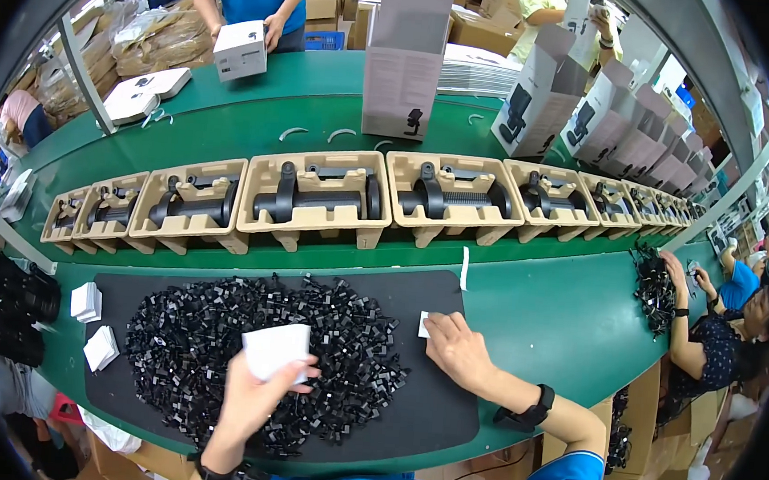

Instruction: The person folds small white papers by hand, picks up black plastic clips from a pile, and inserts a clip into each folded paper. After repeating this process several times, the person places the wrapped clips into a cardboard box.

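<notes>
My left hand [253, 398] is closed on a white paper booklet [276, 350], possibly a small stack, held over a large pile of small black parts with metallic ends [354, 349]. The pile covers much of a dark grey mat [448, 414]. Toward the mat's right side, my right hand [461, 352] has its fingers bent together on a small white paper piece [423, 324], mostly hidden by them. Left of the pile lie two small stacks of white booklets, one at the mat's edge [87, 301] and one lower down [101, 349].
Beyond the mat runs a row of brown pulp trays [314, 226] holding black devices with stands. Open white boxes [404, 90] stand behind them. Across the table a person holds a white box [240, 50]. At right, a co-worker's hand reaches a heap of black cables [655, 290].
</notes>
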### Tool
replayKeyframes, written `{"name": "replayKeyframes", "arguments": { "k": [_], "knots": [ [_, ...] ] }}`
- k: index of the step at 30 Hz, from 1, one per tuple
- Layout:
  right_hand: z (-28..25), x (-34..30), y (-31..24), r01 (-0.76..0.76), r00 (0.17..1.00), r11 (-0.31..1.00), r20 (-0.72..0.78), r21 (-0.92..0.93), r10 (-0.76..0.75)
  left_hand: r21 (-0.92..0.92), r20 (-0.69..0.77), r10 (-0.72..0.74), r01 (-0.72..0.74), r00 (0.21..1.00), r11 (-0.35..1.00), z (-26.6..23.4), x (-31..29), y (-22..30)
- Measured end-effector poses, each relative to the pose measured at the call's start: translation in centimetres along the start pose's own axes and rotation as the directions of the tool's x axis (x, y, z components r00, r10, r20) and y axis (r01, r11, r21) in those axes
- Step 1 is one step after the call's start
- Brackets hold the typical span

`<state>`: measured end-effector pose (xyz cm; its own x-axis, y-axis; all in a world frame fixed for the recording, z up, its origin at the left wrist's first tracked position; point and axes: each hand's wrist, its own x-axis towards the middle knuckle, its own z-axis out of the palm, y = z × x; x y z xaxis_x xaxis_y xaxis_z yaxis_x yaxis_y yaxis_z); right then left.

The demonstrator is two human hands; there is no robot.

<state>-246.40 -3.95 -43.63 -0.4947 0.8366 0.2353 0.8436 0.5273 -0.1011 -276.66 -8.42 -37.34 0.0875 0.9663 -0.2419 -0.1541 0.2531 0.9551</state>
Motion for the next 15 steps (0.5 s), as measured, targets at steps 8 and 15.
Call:
{"name": "replayKeyframes", "arguments": {
  "k": [8,15],
  "knots": [
    [-6.4,1.6,-5.5,0.243,0.920,0.962,-0.345,0.126,-0.188,-0.369,0.370,-0.195,0.336,0.908,0.867,5.9,1.9,-0.7],
    [-8.5,1.5,-7.6,0.159,0.976,0.730,-0.218,0.664,-0.014,-0.383,0.306,-0.146,0.262,0.941,0.886,6.5,1.3,-1.3]
  ]
}}
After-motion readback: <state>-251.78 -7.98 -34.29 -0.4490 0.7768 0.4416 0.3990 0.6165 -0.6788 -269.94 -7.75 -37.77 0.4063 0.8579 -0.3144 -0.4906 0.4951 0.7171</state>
